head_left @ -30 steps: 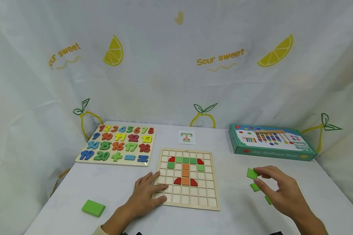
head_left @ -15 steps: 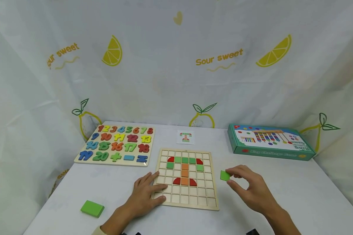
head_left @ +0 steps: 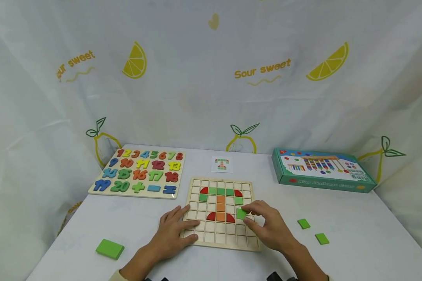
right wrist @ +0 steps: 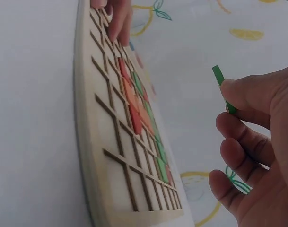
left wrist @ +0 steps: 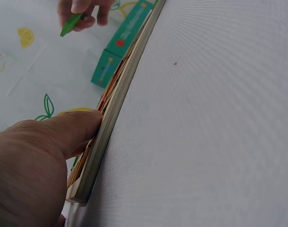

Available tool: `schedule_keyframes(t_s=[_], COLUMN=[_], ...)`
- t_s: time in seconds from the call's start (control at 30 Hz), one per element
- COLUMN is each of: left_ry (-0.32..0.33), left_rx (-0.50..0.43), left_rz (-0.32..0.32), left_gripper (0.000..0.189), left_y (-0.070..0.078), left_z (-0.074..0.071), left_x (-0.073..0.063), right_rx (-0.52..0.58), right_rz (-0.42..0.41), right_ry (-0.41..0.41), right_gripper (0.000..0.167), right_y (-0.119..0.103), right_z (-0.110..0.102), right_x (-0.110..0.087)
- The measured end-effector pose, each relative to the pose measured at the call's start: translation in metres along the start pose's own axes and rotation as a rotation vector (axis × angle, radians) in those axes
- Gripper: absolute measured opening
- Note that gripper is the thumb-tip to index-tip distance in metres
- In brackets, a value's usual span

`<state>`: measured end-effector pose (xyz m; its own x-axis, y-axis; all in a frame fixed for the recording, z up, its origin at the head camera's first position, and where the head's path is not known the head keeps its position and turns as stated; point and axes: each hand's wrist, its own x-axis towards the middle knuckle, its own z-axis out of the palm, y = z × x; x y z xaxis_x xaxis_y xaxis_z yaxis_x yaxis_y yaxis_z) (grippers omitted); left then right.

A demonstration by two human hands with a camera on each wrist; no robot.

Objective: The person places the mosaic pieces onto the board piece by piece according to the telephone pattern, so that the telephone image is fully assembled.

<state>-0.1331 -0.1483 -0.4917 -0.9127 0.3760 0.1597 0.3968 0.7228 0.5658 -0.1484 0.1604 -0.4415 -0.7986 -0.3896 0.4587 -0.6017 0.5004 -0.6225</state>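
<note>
Between thumb and fingertips my right hand (head_left: 269, 226) pinches a green square tile (head_left: 240, 214), held above the right part of the wooden grid board (head_left: 228, 239). The right wrist view shows that tile (right wrist: 223, 89) edge-on and apart from the board. My left hand (head_left: 174, 232) rests on the board's left edge with its fingers spread. Set in the grid are red quarter-round pieces (head_left: 211, 216), orange squares (head_left: 220, 207) and green squares (head_left: 221, 191), forming a mushroom-like shape. Behind the board lies a small card (head_left: 222, 164) printed with a similar coloured shape.
Two loose green tiles (head_left: 304, 223) lie right of the board. A thicker green block (head_left: 110, 249) sits at the front left. At the back are a number puzzle board (head_left: 137, 173) on the left and a green game box (head_left: 323, 170) on the right.
My right hand has carried the green tile leftward from the loose tiles to over the board. The left hand stays in place on the board's edge.
</note>
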Motion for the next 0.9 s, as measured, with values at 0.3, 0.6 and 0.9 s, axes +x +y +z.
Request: schedule_keyframes(t_s=[0.3, 0.6, 0.9], left_ry=[-0.01, 0.007, 0.005], left_rx=[0.0, 0.022, 0.013], left_rz=[0.003, 0.013, 0.004], left_gripper=[0.039, 0.038, 0.038], left_y=[0.0, -0.002, -0.002], left_z=[0.001, 0.0, 0.0], left_x=[0.001, -0.001, -0.001], right_rx=[0.066, 0.004, -0.06], right_rz=[-0.003, 0.004, 0.05], right_ry=[-0.055, -0.116, -0.167], right_gripper=[0.025, 0.022, 0.023], right_y=[0.018, 0.024, 0.022], right_z=[0.027, 0.04, 0.041], right_x=[-0.007, -0.011, -0.009])
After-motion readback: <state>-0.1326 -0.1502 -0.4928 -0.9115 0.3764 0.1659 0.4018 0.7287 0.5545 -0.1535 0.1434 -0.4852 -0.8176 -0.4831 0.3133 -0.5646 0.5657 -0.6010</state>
